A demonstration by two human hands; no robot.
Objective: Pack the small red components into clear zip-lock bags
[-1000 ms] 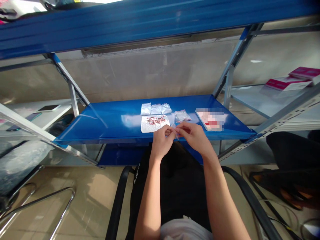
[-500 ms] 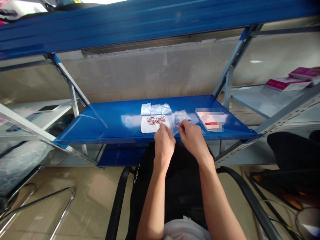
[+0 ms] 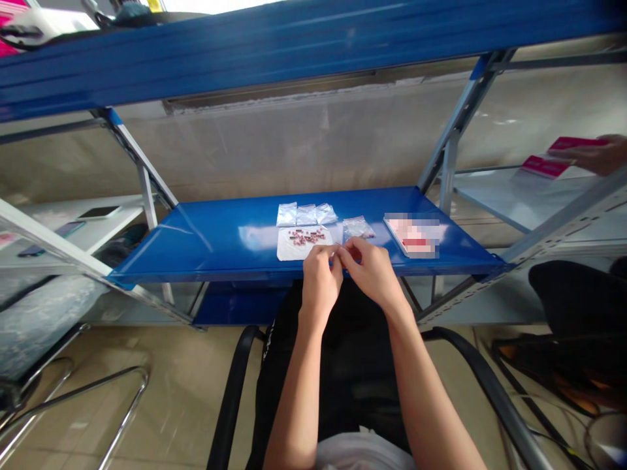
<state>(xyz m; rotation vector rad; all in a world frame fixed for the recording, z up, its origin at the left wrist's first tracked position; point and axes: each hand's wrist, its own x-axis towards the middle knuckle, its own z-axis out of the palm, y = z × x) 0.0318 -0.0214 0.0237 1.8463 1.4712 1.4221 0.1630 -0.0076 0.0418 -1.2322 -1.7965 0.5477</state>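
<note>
My left hand (image 3: 321,277) and my right hand (image 3: 371,267) meet fingertip to fingertip at the front edge of the blue shelf (image 3: 206,238). Both are closed in a pinch on a small clear plastic bag (image 3: 337,256), mostly hidden by the fingers. Just beyond them lies a white sheet (image 3: 302,243) with several small red pieces on it. Three small clear bags (image 3: 305,213) lie in a row behind the sheet. Another clear bag with red pieces (image 3: 357,228) lies to the right of the sheet.
A blurred card (image 3: 411,236) lies on the shelf's right part. Another person's hand (image 3: 595,155) rests on pink boxes (image 3: 548,166) on the grey shelf at far right. Phones (image 3: 96,212) lie on the left shelf. Chair arms (image 3: 230,398) flank my lap.
My hands drew closer together over the small bag and stayed at the shelf's front edge. A person's hand has come onto the pink boxes at far right.
</note>
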